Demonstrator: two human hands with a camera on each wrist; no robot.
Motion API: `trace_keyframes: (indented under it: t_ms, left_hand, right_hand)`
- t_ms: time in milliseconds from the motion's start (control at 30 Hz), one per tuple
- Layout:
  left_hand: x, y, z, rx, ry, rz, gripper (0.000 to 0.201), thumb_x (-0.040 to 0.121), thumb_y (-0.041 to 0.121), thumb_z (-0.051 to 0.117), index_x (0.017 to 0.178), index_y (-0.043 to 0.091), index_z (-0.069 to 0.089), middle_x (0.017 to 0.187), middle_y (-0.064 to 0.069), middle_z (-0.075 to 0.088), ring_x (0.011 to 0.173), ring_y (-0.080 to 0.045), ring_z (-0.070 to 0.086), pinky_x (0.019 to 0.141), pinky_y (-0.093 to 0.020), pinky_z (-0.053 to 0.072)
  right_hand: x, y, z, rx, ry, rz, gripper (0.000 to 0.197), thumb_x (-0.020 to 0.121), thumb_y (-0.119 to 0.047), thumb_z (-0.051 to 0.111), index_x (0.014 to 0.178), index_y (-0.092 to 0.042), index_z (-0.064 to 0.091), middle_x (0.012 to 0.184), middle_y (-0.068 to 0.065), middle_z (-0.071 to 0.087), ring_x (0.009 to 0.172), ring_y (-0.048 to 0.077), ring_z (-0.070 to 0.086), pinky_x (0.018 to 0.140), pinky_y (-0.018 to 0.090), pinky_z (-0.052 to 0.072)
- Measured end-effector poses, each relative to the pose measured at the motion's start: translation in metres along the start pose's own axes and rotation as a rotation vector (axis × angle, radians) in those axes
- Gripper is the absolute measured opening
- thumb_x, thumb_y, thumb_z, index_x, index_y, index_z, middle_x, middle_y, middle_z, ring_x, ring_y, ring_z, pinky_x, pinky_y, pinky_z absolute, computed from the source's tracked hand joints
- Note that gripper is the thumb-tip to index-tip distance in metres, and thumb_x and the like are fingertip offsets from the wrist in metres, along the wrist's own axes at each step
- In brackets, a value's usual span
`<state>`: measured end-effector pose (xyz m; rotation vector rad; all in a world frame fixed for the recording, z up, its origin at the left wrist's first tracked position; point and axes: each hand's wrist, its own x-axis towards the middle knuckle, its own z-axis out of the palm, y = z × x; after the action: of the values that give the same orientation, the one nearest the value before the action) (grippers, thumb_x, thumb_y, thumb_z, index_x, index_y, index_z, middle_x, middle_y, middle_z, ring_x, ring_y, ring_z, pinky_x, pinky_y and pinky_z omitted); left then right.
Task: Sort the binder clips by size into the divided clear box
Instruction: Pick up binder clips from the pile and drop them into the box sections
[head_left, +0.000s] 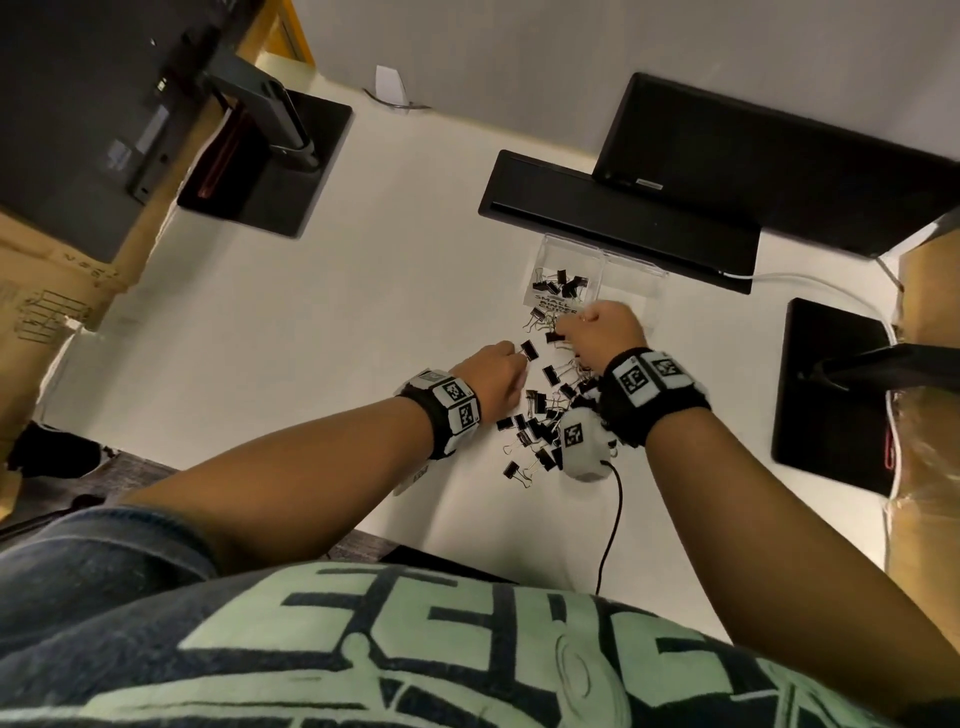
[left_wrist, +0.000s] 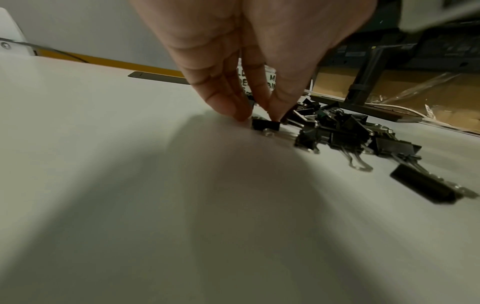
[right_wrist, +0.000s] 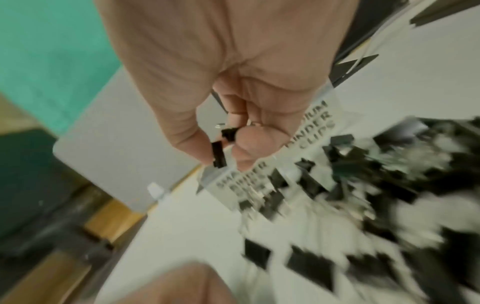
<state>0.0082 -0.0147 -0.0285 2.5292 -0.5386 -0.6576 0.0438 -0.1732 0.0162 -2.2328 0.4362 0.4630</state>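
A black clip (left_wrist: 265, 124) is pinched on the table (left_wrist: 103, 164) by the left hand (head_left: 497, 375), at the pile's (head_left: 540, 415) left edge. Small clips (right_wrist: 224, 144) are held in the curled right hand (head_left: 602, 335), just short of the clear box (head_left: 623, 270). Several clips (head_left: 563, 286) are seen in the box's left compartment, beyond the fingers.

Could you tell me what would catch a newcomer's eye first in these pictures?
The scatter of black binder clips on the white desk, between both wrists. Just beyond it sits the divided clear box, with clips only in its left compartment. The right hand pinches clips near the box, while the left hand touches a single clip.
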Motion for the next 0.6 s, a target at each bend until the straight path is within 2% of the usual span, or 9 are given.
trace_keyframes:
  t_ms: [67, 167, 233, 333, 500, 600]
  left_hand:
    - [-0.002, 0.000, 0.001, -0.010, 0.010, -0.002, 0.011, 0.080, 0.007, 0.054, 0.091, 0.007, 0.055, 0.099, -0.011, 0.053, 0.080, -0.023, 0.051, 0.075, -0.039, 0.052]
    - [-0.004, 0.002, 0.003, 0.008, -0.013, 0.039, 0.028, 0.083, 0.007, 0.056, 0.110, 0.011, 0.055, 0.109, -0.010, 0.052, 0.096, -0.026, 0.053, 0.075, -0.036, 0.051]
    - [-0.006, 0.004, 0.005, 0.044, -0.048, 0.087, 0.036, 0.087, 0.009, 0.054, 0.122, 0.018, 0.054, 0.115, -0.009, 0.051, 0.102, -0.024, 0.051, 0.077, -0.036, 0.051]
    - [-0.005, 0.005, 0.008, 0.109, -0.086, 0.108, 0.039, 0.091, 0.009, 0.052, 0.128, 0.018, 0.052, 0.119, -0.009, 0.050, 0.110, -0.025, 0.050, 0.082, -0.038, 0.050]
    - [0.000, 0.003, 0.007, 0.105, -0.044, 0.094, 0.031, 0.089, 0.004, 0.051, 0.119, 0.006, 0.055, 0.120, -0.013, 0.051, 0.108, -0.029, 0.051, 0.080, -0.036, 0.047]
    - [0.001, 0.002, 0.003, 0.060, -0.008, 0.085, 0.015, 0.083, 0.002, 0.054, 0.097, 0.007, 0.054, 0.106, -0.012, 0.054, 0.095, -0.027, 0.053, 0.073, -0.033, 0.043]
  right_hand:
    - [0.006, -0.012, -0.014, 0.075, 0.075, -0.006, 0.021, 0.084, -0.022, 0.064, 0.069, -0.013, 0.054, 0.078, 0.007, 0.062, 0.064, 0.020, 0.059, 0.065, 0.031, 0.055]
    - [0.024, -0.032, -0.025, -0.037, 0.160, -0.053, 0.008, 0.085, -0.014, 0.062, 0.078, -0.010, 0.064, 0.093, 0.011, 0.070, 0.081, 0.024, 0.067, 0.075, 0.038, 0.058]
    - [0.032, -0.039, -0.025, -0.134, 0.183, -0.070, 0.012, 0.086, -0.011, 0.060, 0.094, -0.005, 0.067, 0.102, 0.012, 0.069, 0.093, 0.025, 0.066, 0.082, 0.036, 0.056]
    - [0.036, -0.037, -0.022, -0.125, 0.164, -0.076, 0.023, 0.087, -0.013, 0.060, 0.110, -0.010, 0.063, 0.114, 0.007, 0.065, 0.103, 0.022, 0.062, 0.080, 0.029, 0.052]
    - [0.017, -0.024, -0.020, -0.016, 0.197, -0.160, 0.030, 0.089, -0.012, 0.058, 0.118, -0.015, 0.059, 0.119, 0.004, 0.062, 0.106, 0.015, 0.059, 0.085, 0.024, 0.048]
    - [-0.002, -0.014, -0.017, 0.018, 0.148, -0.200, 0.025, 0.090, -0.010, 0.055, 0.113, -0.017, 0.063, 0.108, -0.002, 0.063, 0.089, 0.007, 0.058, 0.078, 0.019, 0.048]
